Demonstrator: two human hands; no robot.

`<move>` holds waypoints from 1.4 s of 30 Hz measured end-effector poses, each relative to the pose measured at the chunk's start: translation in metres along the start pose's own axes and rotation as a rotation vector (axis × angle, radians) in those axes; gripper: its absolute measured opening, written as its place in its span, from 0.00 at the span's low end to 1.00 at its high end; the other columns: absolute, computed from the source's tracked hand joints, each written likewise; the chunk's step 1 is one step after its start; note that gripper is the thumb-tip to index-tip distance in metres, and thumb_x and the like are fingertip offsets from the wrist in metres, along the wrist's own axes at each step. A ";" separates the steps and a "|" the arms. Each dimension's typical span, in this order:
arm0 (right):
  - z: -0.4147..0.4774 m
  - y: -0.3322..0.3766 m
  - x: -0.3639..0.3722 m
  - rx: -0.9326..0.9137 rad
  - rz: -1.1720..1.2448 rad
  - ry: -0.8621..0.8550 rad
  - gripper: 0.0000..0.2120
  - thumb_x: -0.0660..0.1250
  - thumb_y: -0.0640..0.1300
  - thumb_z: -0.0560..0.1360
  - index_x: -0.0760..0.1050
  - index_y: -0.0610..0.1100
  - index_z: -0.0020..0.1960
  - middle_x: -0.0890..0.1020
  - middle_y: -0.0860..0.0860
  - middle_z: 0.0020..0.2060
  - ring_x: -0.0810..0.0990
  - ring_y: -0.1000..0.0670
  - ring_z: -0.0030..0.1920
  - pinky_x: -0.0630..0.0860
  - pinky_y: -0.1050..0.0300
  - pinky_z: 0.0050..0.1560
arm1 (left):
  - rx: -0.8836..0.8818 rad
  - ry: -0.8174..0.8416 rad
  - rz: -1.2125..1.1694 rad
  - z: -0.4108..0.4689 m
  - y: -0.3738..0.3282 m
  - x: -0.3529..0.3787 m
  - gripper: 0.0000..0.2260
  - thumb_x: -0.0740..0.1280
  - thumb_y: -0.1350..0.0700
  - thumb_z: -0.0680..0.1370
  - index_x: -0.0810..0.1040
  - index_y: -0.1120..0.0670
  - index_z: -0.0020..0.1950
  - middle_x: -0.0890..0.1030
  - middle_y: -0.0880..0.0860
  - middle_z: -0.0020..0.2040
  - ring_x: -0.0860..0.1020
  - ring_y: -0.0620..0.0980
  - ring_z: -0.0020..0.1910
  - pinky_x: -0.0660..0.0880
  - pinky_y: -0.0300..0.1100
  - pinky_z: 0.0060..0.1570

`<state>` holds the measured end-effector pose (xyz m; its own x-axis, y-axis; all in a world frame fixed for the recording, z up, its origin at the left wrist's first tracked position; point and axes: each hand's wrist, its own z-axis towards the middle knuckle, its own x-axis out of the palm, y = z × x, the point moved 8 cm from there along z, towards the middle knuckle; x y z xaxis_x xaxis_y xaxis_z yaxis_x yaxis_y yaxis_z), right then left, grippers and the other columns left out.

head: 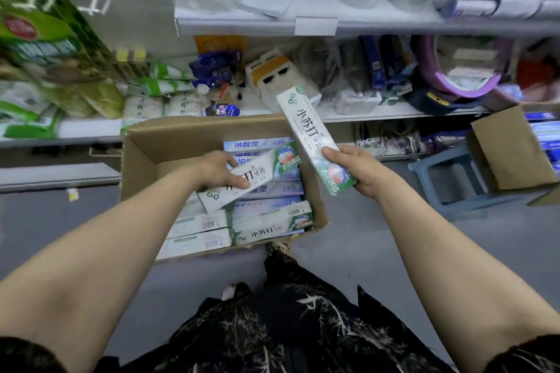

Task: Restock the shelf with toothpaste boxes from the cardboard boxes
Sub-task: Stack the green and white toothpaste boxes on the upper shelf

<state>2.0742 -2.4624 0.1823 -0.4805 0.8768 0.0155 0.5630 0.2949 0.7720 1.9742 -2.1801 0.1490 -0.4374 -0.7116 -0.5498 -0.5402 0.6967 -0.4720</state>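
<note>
As left hand (216, 171) and right hand (357, 171) each grip one, toothpaste boxes (306, 130) at the cardboard box (142, 148).

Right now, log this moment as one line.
left hand: grips box in carton | right hand: holds second box raised | carton: more boxes inside

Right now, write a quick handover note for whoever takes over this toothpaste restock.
Left hand grips a white-and-green toothpaste box low over the open brown cardboard carton. Right hand holds a second matching box by its green end, tilted up toward the grey shelf.
Done: two boxes in hand.
Left: shelve both, then the many boxes in the carton; a second cardboard box sits to the right.
</note>
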 end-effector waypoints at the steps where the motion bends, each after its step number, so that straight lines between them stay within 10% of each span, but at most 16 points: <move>1: -0.007 0.011 0.004 -0.042 0.020 -0.005 0.22 0.75 0.50 0.68 0.80 0.38 0.58 0.86 0.43 0.45 0.84 0.49 0.38 0.80 0.58 0.38 | 0.008 -0.041 -0.001 -0.009 -0.009 -0.017 0.30 0.78 0.40 0.65 0.76 0.51 0.61 0.77 0.50 0.58 0.76 0.52 0.58 0.72 0.44 0.57; 6: -0.043 0.074 0.023 -0.260 0.183 0.014 0.15 0.70 0.49 0.75 0.79 0.42 0.58 0.86 0.44 0.50 0.85 0.48 0.43 0.82 0.55 0.44 | 0.142 -0.195 0.050 -0.065 -0.075 -0.097 0.19 0.79 0.45 0.66 0.79 0.54 0.48 0.80 0.50 0.47 0.77 0.52 0.47 0.73 0.46 0.47; 13: -0.078 0.168 0.041 -0.453 0.293 0.147 0.29 0.73 0.55 0.72 0.72 0.48 0.70 0.81 0.45 0.60 0.83 0.46 0.51 0.78 0.44 0.52 | 0.222 -0.429 0.038 -0.139 -0.138 -0.191 0.17 0.81 0.51 0.64 0.78 0.52 0.44 0.80 0.51 0.43 0.78 0.49 0.39 0.72 0.39 0.34; 22: -0.119 0.311 0.019 -0.731 0.324 0.116 0.30 0.73 0.41 0.69 0.70 0.44 0.70 0.84 0.43 0.57 0.85 0.45 0.46 0.83 0.46 0.45 | 0.312 -0.626 0.072 -0.196 -0.208 -0.289 0.21 0.82 0.49 0.62 0.77 0.50 0.49 0.82 0.53 0.48 0.81 0.52 0.43 0.80 0.48 0.46; 28: -0.165 0.422 -0.035 -1.042 0.101 -0.040 0.39 0.83 0.55 0.56 0.75 0.48 0.64 0.85 0.44 0.55 0.81 0.39 0.50 0.77 0.40 0.53 | 0.430 -0.795 0.197 -0.241 -0.268 -0.348 0.21 0.82 0.50 0.63 0.77 0.50 0.51 0.80 0.48 0.45 0.77 0.48 0.43 0.71 0.39 0.38; 36: -0.190 0.527 -0.115 -1.213 -0.090 -0.302 0.26 0.79 0.42 0.69 0.72 0.45 0.62 0.81 0.41 0.54 0.81 0.46 0.42 0.78 0.55 0.34 | 0.474 -1.059 0.249 -0.307 -0.333 -0.429 0.25 0.82 0.45 0.61 0.76 0.41 0.53 0.79 0.49 0.50 0.77 0.50 0.45 0.70 0.39 0.39; 42: -0.170 0.558 -0.141 -1.213 -0.174 -0.331 0.23 0.80 0.40 0.67 0.77 0.48 0.59 0.82 0.43 0.54 0.84 0.42 0.51 0.83 0.47 0.48 | 0.472 -1.193 0.235 -0.321 -0.364 -0.480 0.26 0.82 0.47 0.61 0.78 0.44 0.56 0.77 0.51 0.51 0.76 0.54 0.54 0.69 0.42 0.49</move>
<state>2.3421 -2.4854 0.7189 -0.1971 0.9659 -0.1679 -0.5497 0.0330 0.8347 2.1499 -2.1214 0.8059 0.5490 -0.2205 -0.8062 -0.1289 0.9307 -0.3423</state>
